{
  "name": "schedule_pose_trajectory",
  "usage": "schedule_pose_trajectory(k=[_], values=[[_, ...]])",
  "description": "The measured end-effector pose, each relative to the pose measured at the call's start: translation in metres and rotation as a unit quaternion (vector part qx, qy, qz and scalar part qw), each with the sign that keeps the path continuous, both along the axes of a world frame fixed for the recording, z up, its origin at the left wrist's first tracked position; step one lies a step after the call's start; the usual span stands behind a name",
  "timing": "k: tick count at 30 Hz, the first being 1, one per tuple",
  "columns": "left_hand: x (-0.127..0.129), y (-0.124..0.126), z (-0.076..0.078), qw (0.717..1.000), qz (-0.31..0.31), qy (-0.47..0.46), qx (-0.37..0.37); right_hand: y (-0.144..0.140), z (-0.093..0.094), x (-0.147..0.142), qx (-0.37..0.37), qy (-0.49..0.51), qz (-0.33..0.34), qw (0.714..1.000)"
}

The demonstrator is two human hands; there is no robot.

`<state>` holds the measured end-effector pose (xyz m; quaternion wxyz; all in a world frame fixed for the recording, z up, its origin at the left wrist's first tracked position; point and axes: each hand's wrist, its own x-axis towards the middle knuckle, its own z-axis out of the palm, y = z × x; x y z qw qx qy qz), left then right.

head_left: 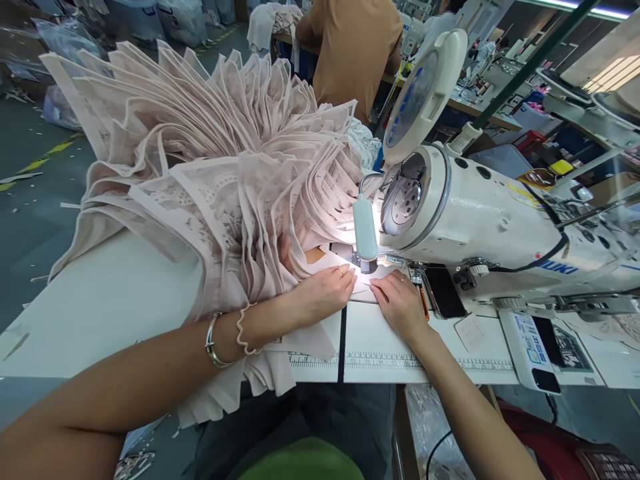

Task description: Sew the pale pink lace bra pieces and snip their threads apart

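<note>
My left hand (327, 291) is closed at the fingertips on the edge of a pale pink fabric piece (363, 291), just left of the sewing machine's needle area. From the right, my right hand (403, 305) grips the same fabric with bent fingers, close under the presser foot. The white sewing machine (480, 207) has a pale green lamp (365, 230) hanging in front of its needle, so the needle itself is hidden. A big heap of pale pink lace-and-fabric garment pieces (215, 133) lies behind and left of my left hand, draping over the table's front edge.
A round magnifier lamp (425, 93) stands above the machine head. On the white table (110, 293) are a ruler strip (385, 361), a phone (444, 291) and a control panel (530, 347). A person in a brown shirt (350, 47) sits beyond.
</note>
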<state>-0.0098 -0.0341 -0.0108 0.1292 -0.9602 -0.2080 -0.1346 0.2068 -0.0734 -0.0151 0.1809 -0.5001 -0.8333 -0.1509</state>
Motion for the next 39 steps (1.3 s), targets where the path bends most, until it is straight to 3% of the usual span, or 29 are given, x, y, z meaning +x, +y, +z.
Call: schedule_pose_trajectory(k=[4,9,14,17,22,25,28,33,39], values=[[0.000,0.000,0.000,1.000,0.010,0.006,-0.012,-0.002,-0.001,-0.007,0.003,0.027,-0.009,1.000],[0.000,-0.003,0.001,1.000,0.009,0.018,-0.014,-0.004,0.006,-0.017,-0.022,-0.039,-0.052,0.998],[0.002,-0.007,0.002,0.999,-0.002,0.021,0.025,0.007,0.032,-0.036,-0.199,-0.109,-0.160,0.961],[0.001,-0.004,0.000,1.000,-0.012,0.008,-0.007,0.016,0.036,-0.042,-0.266,-0.088,-0.199,0.939],[-0.004,0.008,-0.007,0.980,0.067,-0.135,-0.129,0.015,0.017,-0.043,-0.217,-0.023,-0.243,0.945],[-0.002,0.006,-0.012,0.955,0.020,-0.237,-0.178,0.010,0.008,-0.042,-0.189,0.003,-0.245,0.951],[0.001,-0.004,-0.017,0.966,-0.044,-0.206,-0.152,0.006,0.006,-0.041,-0.197,0.034,-0.241,0.950],[0.003,-0.015,-0.020,0.995,-0.004,-0.090,-0.052,0.006,0.008,-0.040,-0.196,0.077,-0.228,0.950],[0.008,-0.015,-0.022,0.998,0.001,-0.063,0.020,0.005,0.013,-0.033,-0.228,0.116,-0.203,0.945]])
